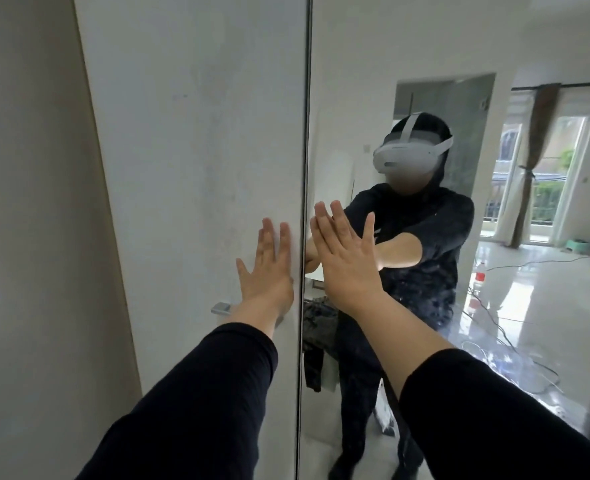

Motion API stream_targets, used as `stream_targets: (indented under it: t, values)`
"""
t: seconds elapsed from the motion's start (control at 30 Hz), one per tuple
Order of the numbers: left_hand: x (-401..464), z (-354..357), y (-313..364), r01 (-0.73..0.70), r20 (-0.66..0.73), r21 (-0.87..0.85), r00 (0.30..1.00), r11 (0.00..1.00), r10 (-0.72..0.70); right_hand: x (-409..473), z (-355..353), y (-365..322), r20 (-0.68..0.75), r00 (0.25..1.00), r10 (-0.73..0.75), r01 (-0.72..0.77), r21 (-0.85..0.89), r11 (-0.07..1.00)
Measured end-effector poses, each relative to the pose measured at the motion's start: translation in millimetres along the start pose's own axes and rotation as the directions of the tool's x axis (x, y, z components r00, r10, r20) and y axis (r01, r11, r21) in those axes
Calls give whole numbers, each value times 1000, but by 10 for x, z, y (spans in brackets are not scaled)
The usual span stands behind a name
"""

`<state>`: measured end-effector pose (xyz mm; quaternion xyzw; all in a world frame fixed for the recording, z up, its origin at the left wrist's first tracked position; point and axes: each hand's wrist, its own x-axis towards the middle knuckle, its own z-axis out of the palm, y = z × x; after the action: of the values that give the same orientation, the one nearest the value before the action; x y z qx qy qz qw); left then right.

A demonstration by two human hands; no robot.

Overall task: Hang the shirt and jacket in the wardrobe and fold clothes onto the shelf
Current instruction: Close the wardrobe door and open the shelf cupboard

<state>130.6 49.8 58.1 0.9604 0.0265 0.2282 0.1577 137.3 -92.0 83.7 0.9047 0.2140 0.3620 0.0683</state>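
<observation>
Pressing flat, empty palms, left hand on the white door, right hand on the mirrored door, we risked smudging glass or pinching fingers at the seam.

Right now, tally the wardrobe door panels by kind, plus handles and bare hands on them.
White door: 1
Mirrored door: 1
Metal handle: 1
Bare hands: 2, left hand flat on the white door, right hand flat on the mirrored door
Total: 5
</observation>
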Motion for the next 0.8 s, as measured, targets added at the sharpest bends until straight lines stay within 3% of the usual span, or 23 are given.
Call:
stream_targets:
  t: [0.3,0.4,0.53,0.6,0.8]
  values:
    - [-68,-64,18,-41,30,-22,999,999,42,-48,-64,39,-30,999,-25,25,-15,1000]
    - [-116,-82,50,-47,-27,-32,999,998,47,-139,-58,81,-89,996,-7,5,-23,1000]
    - [-211,-12,215,-117,-356,-111,932,987,70,-481,-106,277,-114,986,120,-124,-30,992]
    - [-274,73,394,-199,-436,-109,890,974,133,-707,-146,449,-129,970,205,-208,-17,978]
    - [-538,420,1264,-323,-301,-176,917,930,261,-1562,-244,1201,-139,858,494,-506,-66,860]
